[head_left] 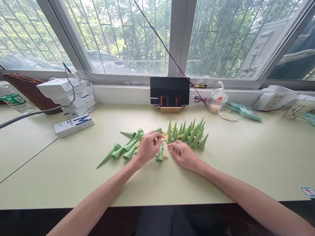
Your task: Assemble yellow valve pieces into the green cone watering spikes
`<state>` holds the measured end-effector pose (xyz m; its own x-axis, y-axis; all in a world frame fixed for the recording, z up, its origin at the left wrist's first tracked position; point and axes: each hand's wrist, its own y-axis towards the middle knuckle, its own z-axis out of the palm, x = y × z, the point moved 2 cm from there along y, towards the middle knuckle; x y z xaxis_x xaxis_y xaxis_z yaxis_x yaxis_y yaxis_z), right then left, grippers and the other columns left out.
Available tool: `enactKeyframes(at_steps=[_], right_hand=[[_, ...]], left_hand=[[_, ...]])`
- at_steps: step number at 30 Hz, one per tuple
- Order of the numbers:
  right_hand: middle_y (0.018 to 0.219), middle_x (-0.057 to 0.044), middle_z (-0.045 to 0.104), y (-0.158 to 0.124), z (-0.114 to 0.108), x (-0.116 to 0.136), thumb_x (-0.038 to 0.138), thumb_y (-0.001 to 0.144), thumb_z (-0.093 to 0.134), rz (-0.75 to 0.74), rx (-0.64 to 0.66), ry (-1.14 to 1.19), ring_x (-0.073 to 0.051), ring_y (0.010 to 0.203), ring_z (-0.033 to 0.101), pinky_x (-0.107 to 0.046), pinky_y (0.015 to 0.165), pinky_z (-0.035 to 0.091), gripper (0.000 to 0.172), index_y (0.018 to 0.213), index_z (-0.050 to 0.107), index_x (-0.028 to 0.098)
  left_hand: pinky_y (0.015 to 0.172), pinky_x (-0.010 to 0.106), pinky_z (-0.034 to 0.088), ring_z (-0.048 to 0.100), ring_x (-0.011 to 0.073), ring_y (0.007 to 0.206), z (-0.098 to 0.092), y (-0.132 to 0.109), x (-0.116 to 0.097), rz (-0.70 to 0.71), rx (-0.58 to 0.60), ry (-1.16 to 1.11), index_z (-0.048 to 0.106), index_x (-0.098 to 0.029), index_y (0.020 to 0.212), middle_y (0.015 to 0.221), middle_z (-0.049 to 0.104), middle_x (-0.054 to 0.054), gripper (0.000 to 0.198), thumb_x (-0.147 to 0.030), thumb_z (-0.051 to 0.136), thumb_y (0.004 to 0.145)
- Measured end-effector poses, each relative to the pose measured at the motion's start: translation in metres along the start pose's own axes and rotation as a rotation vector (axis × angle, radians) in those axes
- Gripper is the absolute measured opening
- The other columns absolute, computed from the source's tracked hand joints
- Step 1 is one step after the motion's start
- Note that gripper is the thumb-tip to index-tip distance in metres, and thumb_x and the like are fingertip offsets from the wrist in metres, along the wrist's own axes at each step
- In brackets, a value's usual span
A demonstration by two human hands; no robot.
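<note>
My left hand (149, 145) is over the middle of the table, thumb and fingers curled into a pinch; whatever is between them is hidden. My right hand (182, 154) rests low on the table with bent fingers, and a small yellow piece (168, 147) shows at its fingertips. Under and behind the hands lie loose yellow pieces (164, 135). One green plastic spike (159, 156) lies between the hands, its ribbed cap toward me. Left of my left hand are several loose green spikes (129, 146). Beyond my right hand, green spikes (189, 132) stand upright in rows, points up, yellow pieces among them.
A phone (169, 101) leans in a cardboard stand (169, 109) before a dark screen (169, 85). White boxes (73, 126) and a plastic bottle (16, 100) are at left. A plastic bag (218, 100), a cable (228, 116) and teal packets (245, 111) lie at right.
</note>
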<state>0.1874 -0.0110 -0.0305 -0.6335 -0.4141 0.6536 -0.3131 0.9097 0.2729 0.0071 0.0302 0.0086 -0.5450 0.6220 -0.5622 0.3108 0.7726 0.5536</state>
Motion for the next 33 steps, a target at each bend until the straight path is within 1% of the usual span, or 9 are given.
enactKeyframes(at_steps=[3, 6, 8, 11, 14, 19, 24, 28, 33], right_hand=[[0.102, -0.006, 0.054, -0.0016, -0.0007, 0.0011, 0.025, 0.096, 0.051, 0.018, 0.008, -0.024, -0.013, 0.065, 0.052, -0.032, 0.069, 0.048, 0.021, 0.112, 0.065, 0.023], [0.108, -0.007, 0.053, -0.0032, -0.0012, 0.0023, 0.024, 0.096, 0.05, 0.02, 0.022, -0.035, -0.012, 0.063, 0.049, -0.032, 0.069, 0.049, 0.019, 0.111, 0.062, 0.024], [0.109, -0.006, 0.052, -0.0034, -0.0013, 0.0022, 0.023, 0.096, 0.049, 0.016, 0.025, -0.033, -0.012, 0.063, 0.048, -0.031, 0.067, 0.048, 0.017, 0.108, 0.061, 0.023], [0.107, -0.006, 0.053, -0.0027, -0.0006, 0.0006, 0.02, 0.096, 0.048, -0.004, 0.028, -0.037, -0.013, 0.065, 0.05, -0.03, 0.067, 0.047, 0.014, 0.104, 0.059, 0.023], [0.106, -0.005, 0.054, -0.0017, 0.0004, -0.0011, 0.017, 0.095, 0.048, -0.026, 0.028, -0.055, -0.014, 0.069, 0.052, -0.03, 0.067, 0.045, 0.013, 0.101, 0.057, 0.023], [0.098, -0.004, 0.054, -0.0009, 0.0001, -0.0006, 0.014, 0.095, 0.045, -0.025, 0.046, -0.089, -0.015, 0.07, 0.052, -0.029, 0.067, 0.043, 0.012, 0.097, 0.054, 0.022], [0.094, -0.003, 0.056, -0.0008, -0.0008, -0.0002, 0.016, 0.096, 0.043, -0.038, 0.045, -0.084, -0.016, 0.071, 0.052, -0.029, 0.067, 0.043, 0.011, 0.094, 0.053, 0.021], [0.097, -0.005, 0.06, -0.0006, -0.0018, 0.0012, 0.017, 0.095, 0.045, -0.066, -0.009, 0.017, -0.017, 0.075, 0.054, -0.03, 0.068, 0.044, 0.009, 0.098, 0.052, 0.021], [0.096, -0.005, 0.062, -0.0006, -0.0062, 0.0085, 0.026, 0.098, 0.045, -0.047, -0.092, 0.179, -0.013, 0.061, 0.049, -0.028, 0.06, 0.044, 0.01, 0.103, 0.052, 0.021]], left_hand=[[0.053, 0.023, 0.042, 0.046, 0.0089, 0.049, 0.001, -0.0011, 0.0002, 0.001, 0.01, -0.017, 0.067, -0.018, 0.082, 0.069, 0.063, -0.001, 0.016, -0.014, 0.052, 0.084], [0.048, 0.022, 0.035, 0.036, 0.0088, 0.043, 0.002, -0.003, 0.0014, -0.017, 0.028, -0.034, 0.068, -0.019, 0.084, 0.049, 0.045, -0.006, 0.019, -0.015, 0.049, 0.087], [0.047, 0.022, 0.032, 0.032, 0.0086, 0.041, 0.0025, -0.0042, 0.0023, -0.029, 0.041, -0.039, 0.068, -0.019, 0.087, 0.046, 0.037, -0.008, 0.02, -0.017, 0.048, 0.089], [0.047, 0.022, 0.03, 0.03, 0.0087, 0.042, 0.0031, -0.005, 0.0025, -0.028, 0.059, -0.028, 0.068, -0.019, 0.09, 0.048, 0.034, -0.008, 0.021, -0.018, 0.047, 0.09], [0.048, 0.022, 0.031, 0.035, 0.0095, 0.044, 0.0033, -0.0045, 0.0013, 0.002, 0.068, -0.019, 0.068, -0.019, 0.092, 0.051, 0.043, -0.006, 0.025, -0.016, 0.044, 0.092], [0.056, 0.023, 0.04, 0.048, 0.0107, 0.055, 0.0033, -0.0035, -0.0016, 0.069, 0.065, -0.032, 0.068, -0.018, 0.091, 0.071, 0.062, 0.0, 0.029, -0.009, 0.041, 0.091], [0.053, 0.023, 0.038, 0.04, 0.0087, 0.048, 0.0055, -0.0052, -0.0019, 0.048, 0.079, -0.013, 0.068, -0.02, 0.091, 0.074, 0.063, 0.0, 0.023, -0.016, 0.046, 0.093], [0.053, 0.023, 0.04, 0.043, 0.0083, 0.049, 0.0067, -0.0063, -0.0029, 0.049, 0.091, -0.027, 0.067, -0.021, 0.095, 0.077, 0.065, -0.001, 0.017, -0.02, 0.05, 0.094], [0.053, 0.023, 0.04, 0.045, 0.0092, 0.05, 0.0057, -0.0053, -0.0073, 0.07, 0.124, -0.045, 0.066, -0.02, 0.092, 0.074, 0.063, -0.001, 0.016, -0.026, 0.051, 0.095]])
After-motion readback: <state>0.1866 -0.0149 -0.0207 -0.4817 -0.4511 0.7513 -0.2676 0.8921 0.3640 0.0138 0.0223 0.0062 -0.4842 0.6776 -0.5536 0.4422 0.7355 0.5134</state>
